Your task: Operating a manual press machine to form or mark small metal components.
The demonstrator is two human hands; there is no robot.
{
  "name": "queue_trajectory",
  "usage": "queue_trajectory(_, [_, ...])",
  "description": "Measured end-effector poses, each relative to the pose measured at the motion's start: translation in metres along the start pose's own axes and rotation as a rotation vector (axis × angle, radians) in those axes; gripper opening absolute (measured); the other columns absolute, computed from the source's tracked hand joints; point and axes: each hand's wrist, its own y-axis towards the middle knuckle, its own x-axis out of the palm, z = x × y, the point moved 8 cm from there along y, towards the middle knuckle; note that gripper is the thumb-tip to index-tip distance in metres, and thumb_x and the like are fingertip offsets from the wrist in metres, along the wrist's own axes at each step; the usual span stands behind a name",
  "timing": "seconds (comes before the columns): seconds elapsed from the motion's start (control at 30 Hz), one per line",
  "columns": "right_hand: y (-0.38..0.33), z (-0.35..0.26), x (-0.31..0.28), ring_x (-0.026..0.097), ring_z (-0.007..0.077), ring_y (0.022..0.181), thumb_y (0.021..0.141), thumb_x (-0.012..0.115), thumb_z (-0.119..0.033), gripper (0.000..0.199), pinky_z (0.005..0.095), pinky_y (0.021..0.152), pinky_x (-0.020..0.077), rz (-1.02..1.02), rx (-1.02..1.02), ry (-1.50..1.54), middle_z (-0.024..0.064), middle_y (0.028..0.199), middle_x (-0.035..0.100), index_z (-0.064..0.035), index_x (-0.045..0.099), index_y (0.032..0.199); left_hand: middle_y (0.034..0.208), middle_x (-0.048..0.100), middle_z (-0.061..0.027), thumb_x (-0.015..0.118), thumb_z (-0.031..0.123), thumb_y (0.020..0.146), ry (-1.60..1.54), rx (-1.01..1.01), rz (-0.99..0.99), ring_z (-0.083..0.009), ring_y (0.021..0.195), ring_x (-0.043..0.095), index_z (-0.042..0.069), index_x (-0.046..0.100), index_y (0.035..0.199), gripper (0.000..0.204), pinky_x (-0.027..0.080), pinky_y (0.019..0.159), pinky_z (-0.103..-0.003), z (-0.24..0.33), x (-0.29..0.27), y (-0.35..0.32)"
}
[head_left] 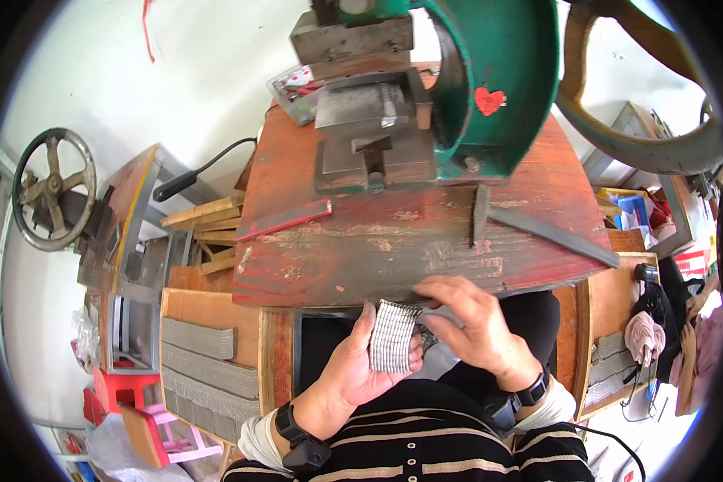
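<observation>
My left hand point(360, 361) holds a small block of silvery, ridged metal-looking pieces point(394, 333) set in close rows, thumb along one side and fingers round the other. Just right of it is my right hand point(474, 325), fingers stretched and thumb apart, close to the block's upper right corner. A small dark bit shows by the right thumb; whether it touches cannot be made out. Both hands are over my lap at the near edge of the worn red table point(361, 249). Beyond stands a green hand press point(498, 80) with a steel die block point(377, 157).
On the table lie a red-handled flat bar point(285, 221), a dark steel bar point(554, 234) and a short file-like bar point(479, 215). Wooden trays with grey ridged strips point(209, 373) flank me. A large handwheel point(643, 149) hangs upper right. At far right, another person's arm point(687, 361) shows.
</observation>
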Motion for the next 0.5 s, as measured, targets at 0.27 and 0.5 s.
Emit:
queue_trajectory(0.27, [-0.005,0.019,-0.001,0.066,0.0169,0.099,0.089,0.064,0.0,0.036,0.0305,0.085,0.053,-0.147,0.379,0.352,0.0136,0.108,0.069,0.001,0.059,0.125,0.095,0.06,-0.013,0.051,0.059,0.094,0.117,-0.058,-0.045,-0.0238,0.084,0.058,0.007,0.054,0.12,0.058,0.05,0.079,-0.039,-0.013,0.031,0.014])
queue_trajectory(0.5, [-0.02,0.037,0.002,0.06,0.0121,0.106,0.092,0.06,0.003,0.04,0.0288,0.092,0.0497,-0.141,0.502,0.713,0.0084,0.114,0.066,0.0013,0.053,0.132,0.094,0.057,-0.013,0.047,0.063,0.094,0.113,-0.121,-0.062,-0.0249,0.083,0.055,0.008,0.054,0.119,0.06,0.048,0.079,-0.038,-0.025,0.028,0.021])
